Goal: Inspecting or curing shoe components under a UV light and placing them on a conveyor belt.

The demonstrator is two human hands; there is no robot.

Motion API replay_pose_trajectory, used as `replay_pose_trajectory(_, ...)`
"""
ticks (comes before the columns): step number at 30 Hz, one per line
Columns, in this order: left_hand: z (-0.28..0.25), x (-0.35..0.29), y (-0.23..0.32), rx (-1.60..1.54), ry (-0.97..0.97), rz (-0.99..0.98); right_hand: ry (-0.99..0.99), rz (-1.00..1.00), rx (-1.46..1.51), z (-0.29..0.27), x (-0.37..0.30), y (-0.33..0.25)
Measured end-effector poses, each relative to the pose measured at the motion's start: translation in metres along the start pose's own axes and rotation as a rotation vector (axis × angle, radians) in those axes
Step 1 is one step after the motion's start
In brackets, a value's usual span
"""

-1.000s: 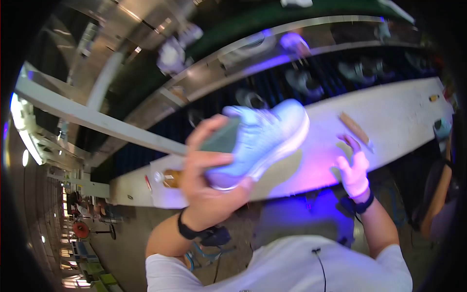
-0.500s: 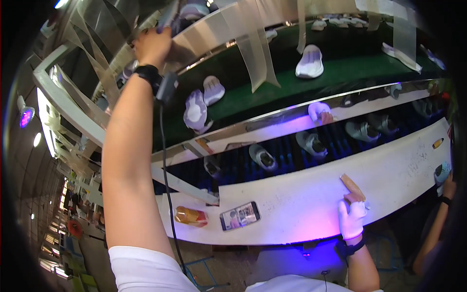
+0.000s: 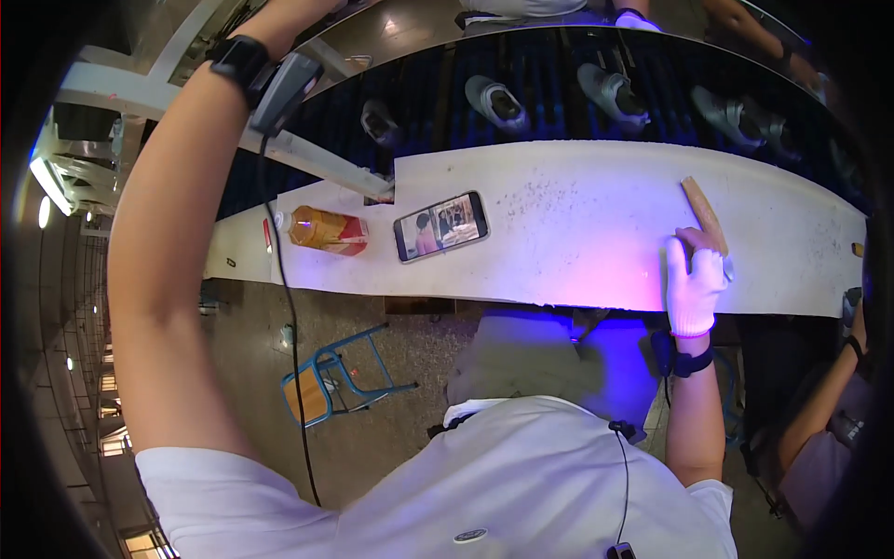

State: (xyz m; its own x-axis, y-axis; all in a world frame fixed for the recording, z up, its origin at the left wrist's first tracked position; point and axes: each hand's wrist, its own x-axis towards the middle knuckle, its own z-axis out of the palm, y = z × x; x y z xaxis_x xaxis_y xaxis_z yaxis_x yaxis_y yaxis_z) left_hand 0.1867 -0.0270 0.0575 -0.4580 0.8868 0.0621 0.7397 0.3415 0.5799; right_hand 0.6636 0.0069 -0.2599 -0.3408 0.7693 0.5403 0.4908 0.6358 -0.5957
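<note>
My right hand (image 3: 697, 279), in a white glove with bare fingertips, rests at the near edge of the white worktop (image 3: 577, 205). Its fingers are closed around a tan, stick-like tool (image 3: 702, 209), whose narrow end points away from me over the worktop; the exact kind cannot be made out. A small pale bit shows at the hand's right side. My left arm stretches up and away, with a black wrist strap and a grey box on a cable. Only the base of my left hand (image 3: 284, 22) shows at the upper edge; its fingers are cut off.
A phone (image 3: 441, 226) with a lit screen and an orange drink bottle (image 3: 326, 230) lie on the worktop. Beyond, grey shoes (image 3: 496, 102) sit on a dark roller conveyor (image 3: 549, 84). A blue-framed stool (image 3: 345, 377) stands below left. Another person's arm (image 3: 819, 401) is at right.
The view has tilted down toward my body, so the green belt with pale soles has left the picture. My left hand has gone mostly past the upper edge. My right hand keeps the tan tool.
</note>
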Motion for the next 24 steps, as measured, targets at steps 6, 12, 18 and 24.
replay_pose_trajectory(6, 0.018, 0.053, -0.03, -0.083, 0.212, -0.117, 0.024, -0.023, -0.007, -0.001, -0.007, 0.0)
replay_pose_trajectory(12, 0.083, 0.078, 0.067, -0.163, 0.162, 0.022, 0.022, -0.043, -0.021, -0.004, 0.0, 0.002)
replay_pose_trajectory(18, 0.079, 0.125, 0.071, -0.779, -0.096, 0.037, 0.034, -0.041, -0.121, -0.004, -0.012, 0.008)
replay_pose_trajectory(24, 0.054, 0.062, 0.068, -0.564, 0.075, 0.033, -0.016, -0.028, -0.099, -0.005, -0.005, -0.005)
